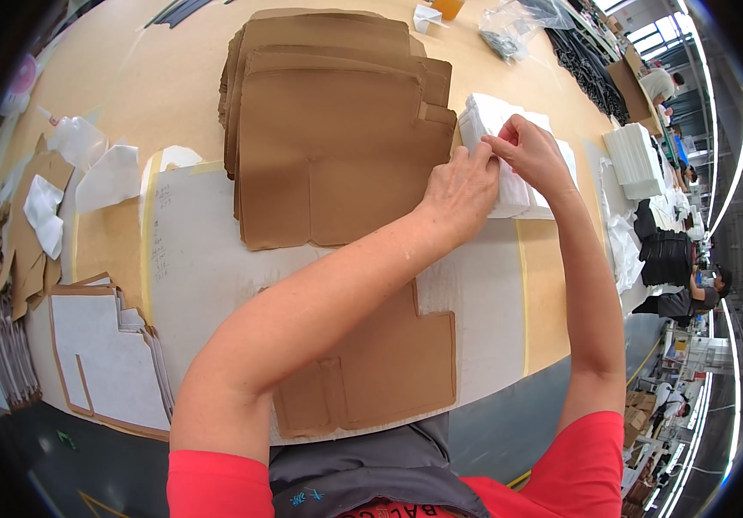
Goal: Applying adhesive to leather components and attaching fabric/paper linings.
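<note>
My left hand (466, 192) lies over the near left edge of a stack of white sheets (522, 197), its fingers bent down and their tips partly hidden. Right beside it, my right hand (531, 155) pinches thumb and fingers together, close to the left fingertips, above the same stack. What either hand holds is too small or hidden to make out. A thick pile of brown flat-cut panels (337, 147) lies left of the hands. Under my left forearm, one brown panel (402, 358) with a stepped corner is spread out close to me, partly covered by the arm.
White-faced panels with brown edges (104, 345) lie at the table's near left. A white squeeze bottle (78, 142) and white scraps (44, 214) are farther left. Another white stack (635, 160) and black bundles (669, 255) stand to the right, with a person (691, 298) beyond.
</note>
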`<state>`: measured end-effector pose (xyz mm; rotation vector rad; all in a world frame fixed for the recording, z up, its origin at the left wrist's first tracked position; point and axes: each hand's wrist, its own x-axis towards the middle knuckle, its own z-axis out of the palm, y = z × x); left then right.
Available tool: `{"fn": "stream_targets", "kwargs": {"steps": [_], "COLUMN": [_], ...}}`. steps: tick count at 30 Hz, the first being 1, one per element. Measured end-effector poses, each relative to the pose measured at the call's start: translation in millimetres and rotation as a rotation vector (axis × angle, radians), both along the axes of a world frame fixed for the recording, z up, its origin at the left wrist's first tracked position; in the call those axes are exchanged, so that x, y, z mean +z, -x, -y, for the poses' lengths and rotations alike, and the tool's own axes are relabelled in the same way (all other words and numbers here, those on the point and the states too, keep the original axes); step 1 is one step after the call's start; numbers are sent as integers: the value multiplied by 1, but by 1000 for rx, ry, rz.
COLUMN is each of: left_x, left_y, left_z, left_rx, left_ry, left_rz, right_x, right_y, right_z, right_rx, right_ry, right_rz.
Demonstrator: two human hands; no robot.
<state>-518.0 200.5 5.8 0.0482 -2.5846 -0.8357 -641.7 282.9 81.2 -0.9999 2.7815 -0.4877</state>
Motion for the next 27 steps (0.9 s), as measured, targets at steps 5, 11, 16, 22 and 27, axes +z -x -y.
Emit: {"fn": "stream_targets", "kwargs": {"steps": [5,11,16,22,27], "left_x": [-1,4,9,24,32], "left_y": [0,3,3,11,38], "left_z": [2,0,2,10,11], "left_rx": [-5,-22,-37,-74,-20], "left_ry": [84,295,431,474,376], "left_rz": [-5,96,112,149,144], "right_x": [-5,24,13,3,-1], "right_y": [3,32,47,43,43], "right_z": [-1,-40,-78,-84,-75], "right_rx": [146,-175,-239,-259,-228], "right_ry": [-156,231,562,699,700], "right_rz": [-334,176,419,489,506]}}
